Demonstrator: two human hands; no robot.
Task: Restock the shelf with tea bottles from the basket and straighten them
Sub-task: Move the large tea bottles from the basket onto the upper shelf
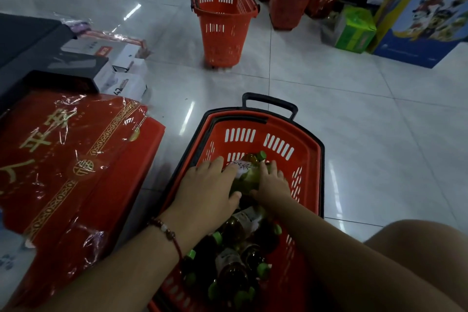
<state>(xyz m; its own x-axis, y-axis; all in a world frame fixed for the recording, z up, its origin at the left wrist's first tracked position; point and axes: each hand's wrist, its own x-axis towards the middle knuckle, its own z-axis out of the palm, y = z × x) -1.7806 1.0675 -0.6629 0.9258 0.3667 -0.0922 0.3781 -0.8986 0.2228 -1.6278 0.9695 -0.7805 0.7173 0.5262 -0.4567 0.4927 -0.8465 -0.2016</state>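
Both hands are down in the red basket (307, 152) at lower centre of the frame, closing in on one tea bottle (247, 175) that lies on top of the pile. The left hand (209, 185) comes over it from the left, fingers spread and bent across the label with the thumb tucked beneath. The right hand (272, 183) cups it from the right, fingers curled over the neck end just below the green cap. Between them they look to have it gripped, though it has not left the pile.

As for progress, I would say there is plenty left. More tea bottles (235, 258) with green caps lie jumbled in the basket toward the bottom of the frame, under the forearms. No shelf is in view, so what has already been stocked I cannot tell.

At lower left lies a large red gift box (65, 172) in plastic wrap. An empty-looking second basket (222, 20) stands on the tiled floor (367, 121) at upper centre.
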